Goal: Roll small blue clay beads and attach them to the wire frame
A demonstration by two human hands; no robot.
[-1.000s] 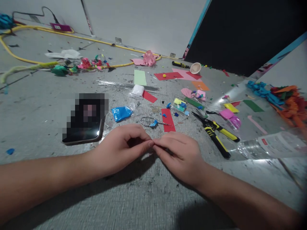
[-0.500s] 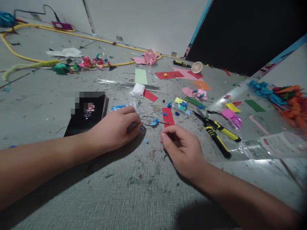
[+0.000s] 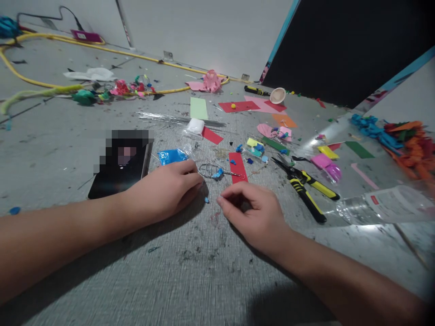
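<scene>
My left hand [image 3: 171, 186] rests on the grey surface with its fingers curled together; the fingertips are partly hidden, so what they hold, if anything, does not show. Just past them lies a wire loop [image 3: 208, 171] shaped like a small racket, with a blue clay lump [image 3: 218, 173] on it and a twisted stem running right across a red paper strip [image 3: 239, 164]. Thumb and forefinger of my right hand [image 3: 256, 207] are pinched together, apart from the wire; anything in the pinch is too small to make out. A tiny blue bit [image 3: 206, 199] lies between both hands.
Beyond my left hand are a blue clay packet [image 3: 172, 156] and a phone [image 3: 115, 176]. On the right lie yellow-black pliers [image 3: 306, 188] and a clear bottle [image 3: 384, 206]. Further back are thin wires [image 3: 163, 118], a white clay packet [image 3: 196, 126] and coloured paper pieces [image 3: 239, 106].
My right hand has shifted a little left and nearer to me, its finger and thumb still pinched. My left hand has lowered slightly, showing more of the blue packet.
</scene>
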